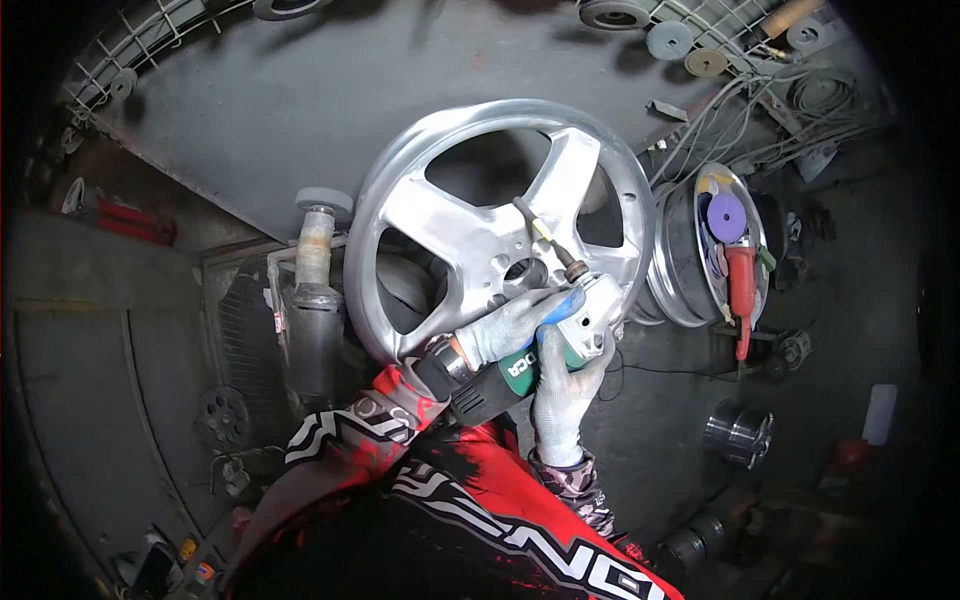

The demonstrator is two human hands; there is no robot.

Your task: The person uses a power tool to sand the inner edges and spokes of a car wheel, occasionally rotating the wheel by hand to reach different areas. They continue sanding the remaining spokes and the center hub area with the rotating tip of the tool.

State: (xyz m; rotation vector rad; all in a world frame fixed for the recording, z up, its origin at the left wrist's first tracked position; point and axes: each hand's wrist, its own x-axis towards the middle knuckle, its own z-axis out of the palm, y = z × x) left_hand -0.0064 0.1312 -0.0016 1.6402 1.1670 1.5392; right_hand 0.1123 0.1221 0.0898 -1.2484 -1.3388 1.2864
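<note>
My gloved left hand (515, 325) lies with its fingers wrapped over the silver gear head of a green and black power grinder (520, 372). Below it, my gloved right hand (567, 390) grips the grinder from the right side, thumb up near the left fingertips. From the tool's head a narrow shaft attachment (548, 238) with a yellow band and a brown collar points up and left. It overlaps the hub and a spoke of a bare metal wheel rim (430, 215), which stands facing me. The grinder's body runs back toward my left forearm.
A grey wheel on a cylindrical machine (315, 245) stands left of the rim. To the right, a second rim (680, 265) holds a red grinder (740, 290) with a purple disc (726, 217). Cables (735, 110) and discs hang at the upper right. A smaller metal drum (740, 433) sits lower right.
</note>
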